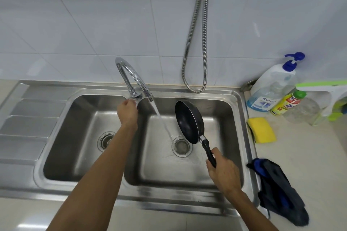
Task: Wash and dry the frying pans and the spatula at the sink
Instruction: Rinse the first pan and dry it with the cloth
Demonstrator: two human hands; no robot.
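My right hand (224, 174) grips the black handle of a small black frying pan (188, 121). The pan is tilted on edge over the right basin of the steel double sink (242, 110), just right of the water stream (162, 121). My left hand (127, 111) holds the lever at the base of the curved chrome tap (131, 77). Water runs from the spout down toward the right drain (181, 146). No spatula or second pan is in view.
A yellow sponge (262, 130) lies on the counter right of the sink. Behind it stand a pump soap bottle (270, 88) and a yellow dish-liquid bottle (287, 103). A dark blue cloth (277, 189) lies near the front right. A metal shower hose (199, 43) hangs on the tiled wall. The drainboard (28, 118) is at left.
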